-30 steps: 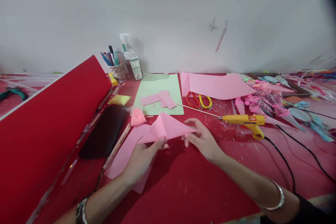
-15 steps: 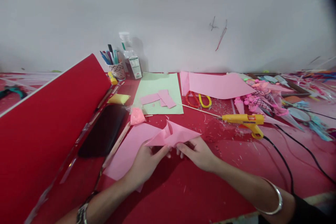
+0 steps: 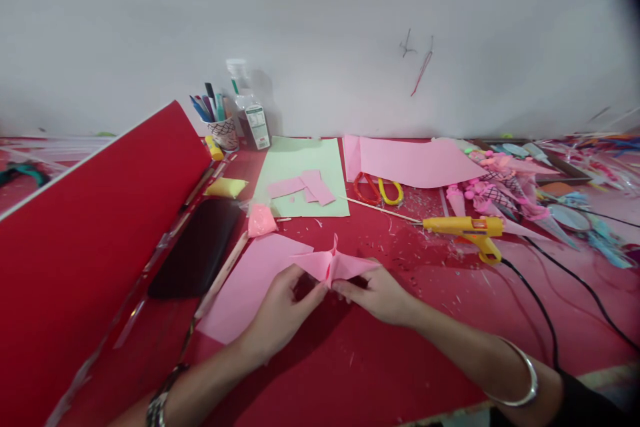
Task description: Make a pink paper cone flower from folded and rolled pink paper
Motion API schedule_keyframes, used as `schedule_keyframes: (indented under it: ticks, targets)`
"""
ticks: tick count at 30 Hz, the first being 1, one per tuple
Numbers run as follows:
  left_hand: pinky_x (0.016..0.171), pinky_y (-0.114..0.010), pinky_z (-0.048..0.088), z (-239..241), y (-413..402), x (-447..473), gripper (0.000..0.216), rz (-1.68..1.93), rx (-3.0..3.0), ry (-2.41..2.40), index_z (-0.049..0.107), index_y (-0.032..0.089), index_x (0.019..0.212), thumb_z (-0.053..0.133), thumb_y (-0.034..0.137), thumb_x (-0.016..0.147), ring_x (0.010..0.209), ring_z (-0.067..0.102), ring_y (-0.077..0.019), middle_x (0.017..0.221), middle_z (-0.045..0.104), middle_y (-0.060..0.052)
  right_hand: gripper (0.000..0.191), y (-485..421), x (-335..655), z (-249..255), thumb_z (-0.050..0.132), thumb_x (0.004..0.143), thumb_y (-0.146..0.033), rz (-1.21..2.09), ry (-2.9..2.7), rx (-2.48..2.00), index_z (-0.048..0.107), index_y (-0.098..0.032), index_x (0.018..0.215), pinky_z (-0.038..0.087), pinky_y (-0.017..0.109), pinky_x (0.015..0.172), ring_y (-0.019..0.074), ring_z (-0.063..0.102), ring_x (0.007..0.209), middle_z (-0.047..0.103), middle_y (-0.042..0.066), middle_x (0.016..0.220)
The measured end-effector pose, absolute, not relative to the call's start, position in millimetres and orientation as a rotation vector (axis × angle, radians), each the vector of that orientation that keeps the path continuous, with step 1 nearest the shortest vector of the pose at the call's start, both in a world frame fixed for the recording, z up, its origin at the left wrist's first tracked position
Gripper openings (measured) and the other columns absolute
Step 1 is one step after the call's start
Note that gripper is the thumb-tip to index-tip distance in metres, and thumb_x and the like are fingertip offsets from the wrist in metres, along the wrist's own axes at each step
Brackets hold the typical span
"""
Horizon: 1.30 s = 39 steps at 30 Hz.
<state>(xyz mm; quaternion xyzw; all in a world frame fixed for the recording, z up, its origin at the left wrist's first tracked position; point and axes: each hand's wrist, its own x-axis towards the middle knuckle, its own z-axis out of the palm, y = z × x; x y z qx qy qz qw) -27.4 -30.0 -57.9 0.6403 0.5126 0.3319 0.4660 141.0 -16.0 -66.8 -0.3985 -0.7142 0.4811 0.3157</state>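
Note:
Between my two hands is a folded piece of pink paper (image 3: 345, 267), raised a little over the red table. Two points of it spread out sideways and a narrow peak stands up in the middle. My left hand (image 3: 287, 303) pinches its lower edge near the centre, thumb in front. Close beside it, my right hand (image 3: 377, 293) pinches the same edge from the other side. Some fingers are hidden behind the paper. A flat pink sheet (image 3: 245, 293) lies on the table under and left of my left hand.
A yellow glue gun (image 3: 463, 227) with a black cord lies right, near a thin stick (image 3: 380, 208) and scissors (image 3: 393, 192). Pink paper strips (image 3: 317, 187) rest on a pale green sheet (image 3: 275, 167). A dark phone-like slab (image 3: 197, 250) and a red board (image 3: 100, 233) are left.
The folded pink paper has been squeezed at its middle, so its centre now rises into a narrow peak. My hands have moved only slightly.

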Motion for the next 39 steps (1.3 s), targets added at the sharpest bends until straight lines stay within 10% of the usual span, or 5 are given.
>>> schedule_keyframes:
  ticks: [26,32,39]
  targets:
    - [0.06,-0.023,0.037,-54.4,-34.4,-27.1,0.02,0.745,1.618,1.075,0.047,0.018,0.067,0.044,0.031,0.082,0.061,0.045,-0.0123,0.063,0.045,0.002,0.013,-14.3,141.5,-59.5,0.048,0.078,-0.026,1.307,-1.743,-0.964,0.05,-0.017,0.07,0.04,0.021,0.058,0.0101,0.049,0.063,0.051,-0.001,0.067]
    - [0.057,-0.022,0.036,-54.2,-34.4,-27.0,0.024,0.751,1.628,1.128,0.047,0.017,0.06,0.047,0.031,0.08,0.058,0.046,-0.0113,0.061,0.046,0.003,0.028,-11.1,143.9,-63.1,0.055,0.074,-0.023,1.535,-1.494,-0.939,0.044,-0.02,0.099,0.04,0.02,0.059,0.0074,0.049,0.063,0.052,-0.001,0.078]
    - [0.056,-0.021,0.038,-50.0,-33.9,-23.6,0.014,0.781,1.569,1.177,0.058,0.019,0.072,0.05,0.029,0.078,0.056,0.047,-0.0111,0.06,0.05,0.003,0.011,-11.3,144.2,-64.4,0.055,0.075,-0.025,1.635,-1.54,-0.947,0.054,-0.014,0.072,0.042,0.02,0.053,0.0074,0.051,0.053,0.054,-0.002,0.059]
